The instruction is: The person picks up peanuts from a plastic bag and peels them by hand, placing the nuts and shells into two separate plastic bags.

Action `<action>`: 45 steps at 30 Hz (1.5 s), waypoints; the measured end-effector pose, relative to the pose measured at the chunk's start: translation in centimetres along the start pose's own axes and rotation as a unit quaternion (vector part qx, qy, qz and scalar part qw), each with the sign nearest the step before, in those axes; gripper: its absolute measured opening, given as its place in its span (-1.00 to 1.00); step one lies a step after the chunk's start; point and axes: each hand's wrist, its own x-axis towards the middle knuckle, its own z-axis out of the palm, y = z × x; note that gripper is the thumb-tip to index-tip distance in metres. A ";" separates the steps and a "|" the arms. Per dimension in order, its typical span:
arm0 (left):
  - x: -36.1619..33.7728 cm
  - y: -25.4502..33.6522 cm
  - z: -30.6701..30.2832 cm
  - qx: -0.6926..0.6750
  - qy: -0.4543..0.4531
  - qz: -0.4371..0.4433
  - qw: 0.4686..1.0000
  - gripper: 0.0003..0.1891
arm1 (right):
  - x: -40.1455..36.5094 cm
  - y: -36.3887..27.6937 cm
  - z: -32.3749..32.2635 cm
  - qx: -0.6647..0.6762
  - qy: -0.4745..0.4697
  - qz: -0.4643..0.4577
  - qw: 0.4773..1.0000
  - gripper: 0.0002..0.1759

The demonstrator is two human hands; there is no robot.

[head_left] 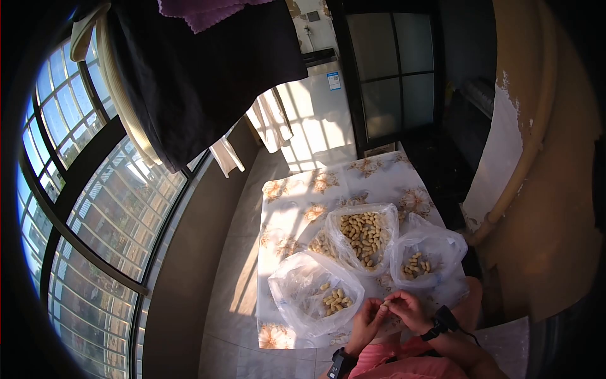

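Note:
My left hand (366, 323) and my right hand (410, 312) meet at the table's near edge, fingertips pinched together. Between them is a small pale thing that looks like a peanut (385, 305), mostly covered by the fingers. Just left of my hands lies an open clear plastic bag (287, 294) with a small pile of peanuts (338, 303) inside. Beyond my hands, a second plastic bag (389, 221) holds many unshelled peanuts (363, 237). A third bag (445, 246), to the right, has a smaller heap of peanuts (415, 265) at its bottom.
The bags rest on a table with a flowered cloth (284, 208). Dark clothing (214, 76) hangs at upper left, before a barred window (107, 208). A white appliance (319, 114) and a dark-framed glass door (391, 76) stand behind. A pipe (530, 151) runs down the right wall.

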 end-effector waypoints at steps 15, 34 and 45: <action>0.0 0.7 0.0 0.036 0.005 0.042 0.998 -0.77 | -0.1 -0.3 0.1 0.003 -0.001 0.001 1.000 -0.77; -0.1 0.7 0.0 0.024 0.014 0.005 1.000 -0.76 | 0.0 0.0 -0.1 0.010 -0.014 0.007 1.000 -0.80; -0.3 0.9 -0.1 -0.005 -0.004 0.024 1.000 -0.75 | 0.0 0.1 -0.2 -0.008 -0.012 0.002 1.000 -0.81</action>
